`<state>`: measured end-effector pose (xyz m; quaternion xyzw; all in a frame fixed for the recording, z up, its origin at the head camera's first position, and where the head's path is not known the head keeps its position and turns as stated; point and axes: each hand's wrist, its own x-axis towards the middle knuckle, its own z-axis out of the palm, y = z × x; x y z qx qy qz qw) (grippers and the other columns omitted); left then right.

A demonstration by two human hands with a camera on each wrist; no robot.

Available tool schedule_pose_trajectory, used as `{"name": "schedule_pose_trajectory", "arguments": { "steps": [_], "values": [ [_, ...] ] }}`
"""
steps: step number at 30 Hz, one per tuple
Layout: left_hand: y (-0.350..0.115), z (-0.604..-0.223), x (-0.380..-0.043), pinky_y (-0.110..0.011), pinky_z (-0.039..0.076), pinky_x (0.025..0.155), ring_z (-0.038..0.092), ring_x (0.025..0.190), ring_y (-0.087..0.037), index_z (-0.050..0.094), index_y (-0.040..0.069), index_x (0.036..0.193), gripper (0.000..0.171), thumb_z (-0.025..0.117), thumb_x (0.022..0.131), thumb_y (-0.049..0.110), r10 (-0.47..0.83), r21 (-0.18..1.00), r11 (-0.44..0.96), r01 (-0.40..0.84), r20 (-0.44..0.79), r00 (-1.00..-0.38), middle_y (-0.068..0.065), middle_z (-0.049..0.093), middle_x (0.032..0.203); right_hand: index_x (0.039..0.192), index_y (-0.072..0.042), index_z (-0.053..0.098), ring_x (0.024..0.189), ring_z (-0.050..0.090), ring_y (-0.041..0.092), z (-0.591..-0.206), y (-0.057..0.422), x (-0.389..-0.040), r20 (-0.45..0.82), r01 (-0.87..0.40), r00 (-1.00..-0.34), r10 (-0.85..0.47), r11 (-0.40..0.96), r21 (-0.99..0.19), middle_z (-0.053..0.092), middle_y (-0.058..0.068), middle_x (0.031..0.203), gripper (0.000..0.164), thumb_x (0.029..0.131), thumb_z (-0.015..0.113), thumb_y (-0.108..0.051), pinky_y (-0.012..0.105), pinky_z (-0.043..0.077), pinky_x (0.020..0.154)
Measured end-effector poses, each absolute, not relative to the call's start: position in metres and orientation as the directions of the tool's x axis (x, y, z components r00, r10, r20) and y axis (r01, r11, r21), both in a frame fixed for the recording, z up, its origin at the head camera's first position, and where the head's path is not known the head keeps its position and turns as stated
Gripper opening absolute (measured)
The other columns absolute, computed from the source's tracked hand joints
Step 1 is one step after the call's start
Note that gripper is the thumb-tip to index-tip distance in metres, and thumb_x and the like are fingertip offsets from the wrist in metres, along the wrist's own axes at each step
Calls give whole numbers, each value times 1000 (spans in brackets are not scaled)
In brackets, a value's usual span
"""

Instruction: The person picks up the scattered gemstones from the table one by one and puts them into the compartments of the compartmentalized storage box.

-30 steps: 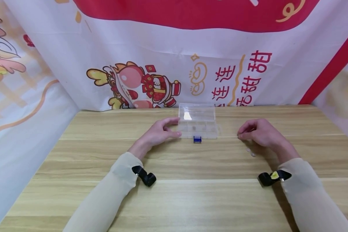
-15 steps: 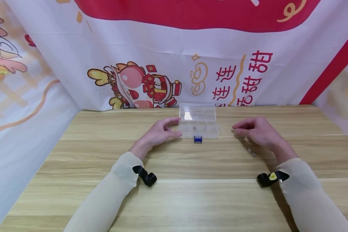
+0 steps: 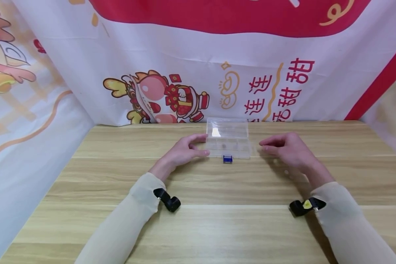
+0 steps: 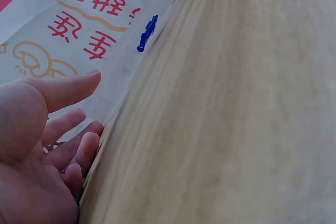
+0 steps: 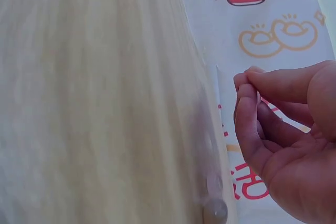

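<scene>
A clear plastic compartment box stands at the back of the table with its lid raised. At its front is a blue latch. My left hand rests at the box's left side, thumb at the front corner and forefinger near the hinge line. In the left wrist view the thumb is straight, the other fingers loosely bent. My right hand, just right of the box, pinches with thumb and forefinger. A thin pale edge of a small piece shows between them, mostly hidden by the fingers.
Small round pale pieces lie on the wooden table below my right hand. A few small items sit in the box's compartments. A printed white and red cloth hangs behind the table's back edge.
My right hand has lifted from near the small pale pieces and moved left towards the box. My left hand has stayed at the box's left side. The view has shifted slightly.
</scene>
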<state>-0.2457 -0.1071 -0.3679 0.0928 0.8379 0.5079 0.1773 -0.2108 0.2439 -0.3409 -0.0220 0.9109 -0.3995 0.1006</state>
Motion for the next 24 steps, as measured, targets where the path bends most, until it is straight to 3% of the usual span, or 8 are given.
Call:
{"name": "schedule_pose_trajectory", "arguments": {
  "steps": [11, 19, 24],
  "values": [
    [-108, -370, -247, -36, 44, 97, 54, 119, -23, 54, 35, 154, 65, 81, 95, 34, 335, 882, 471, -16, -196, -921, 7, 58, 155, 132, -13, 75, 108, 58, 24, -337, 230, -209, -162, 61, -981, -106, 624, -779, 72, 12, 132, 34, 102, 73, -29, 29, 52, 79],
    [-108, -371, -247, -36, 43, 96, 53, 117, -23, 54, 35, 154, 64, 81, 95, 34, 333, 880, 474, -16, -196, -922, 7, 58, 154, 129, -8, 76, 100, 69, 9, -340, 219, -210, -131, 57, -987, -94, 557, -829, 76, 15, 127, 34, 99, 77, -25, 24, 58, 81],
    [-108, -368, -246, -36, 43, 97, 53, 118, -23, 54, 35, 154, 64, 81, 95, 34, 333, 881, 474, -16, -196, -922, 7, 58, 155, 128, -7, 77, 98, 68, 7, -340, 215, -209, -115, 47, -989, -90, 547, -836, 76, 14, 126, 31, 100, 75, -22, 23, 58, 82]
  ]
}}
